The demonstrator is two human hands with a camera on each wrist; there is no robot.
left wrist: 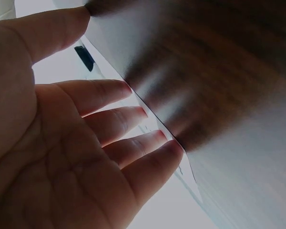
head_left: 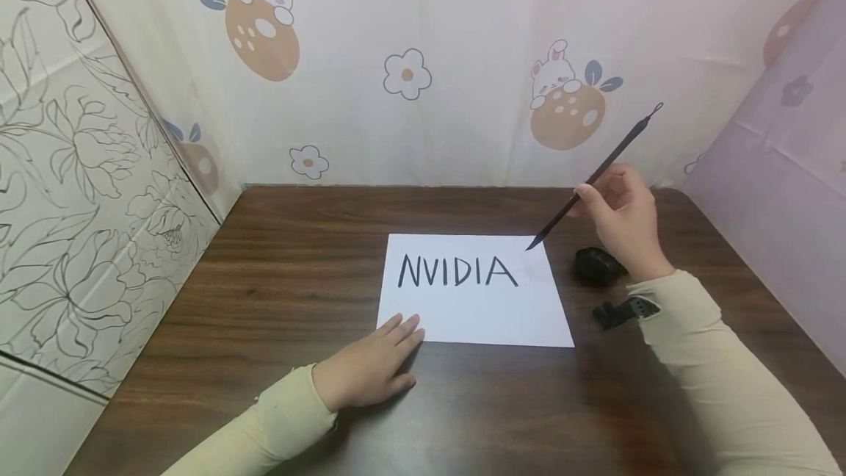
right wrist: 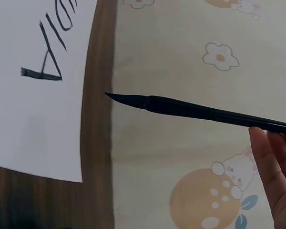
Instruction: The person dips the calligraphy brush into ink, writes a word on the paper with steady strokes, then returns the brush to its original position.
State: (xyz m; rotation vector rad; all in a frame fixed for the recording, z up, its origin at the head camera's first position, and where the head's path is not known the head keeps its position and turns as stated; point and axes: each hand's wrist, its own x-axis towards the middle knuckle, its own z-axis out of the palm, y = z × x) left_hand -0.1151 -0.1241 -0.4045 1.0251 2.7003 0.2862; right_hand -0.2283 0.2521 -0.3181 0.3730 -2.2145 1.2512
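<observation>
A white sheet of paper [head_left: 476, 322] bears the black letters NVIDIA [head_left: 457, 272]. My right hand [head_left: 626, 220] pinches the dark handle of a calligraphy brush [head_left: 611, 159], which slants down to the left. In the right wrist view the brush [right wrist: 181, 107] has a black pointed tip, held clear of the paper [right wrist: 47, 129]. My left hand [head_left: 370, 367] lies with its fingers extended over the paper's lower left corner. From below, the left wrist view shows that palm [left wrist: 52, 157] and its straight fingers [left wrist: 152, 164], fingertips at the paper's edge.
Right of the paper, a rounded black object [head_left: 597, 265] sits on the brown wooden table [head_left: 277, 285]; its kind is unclear. A black strapped device [head_left: 624, 311] is on my right wrist. A rabbit-print curtain [head_left: 463, 123] hangs behind the table, and a flower-patterned panel [head_left: 86, 153] stands left.
</observation>
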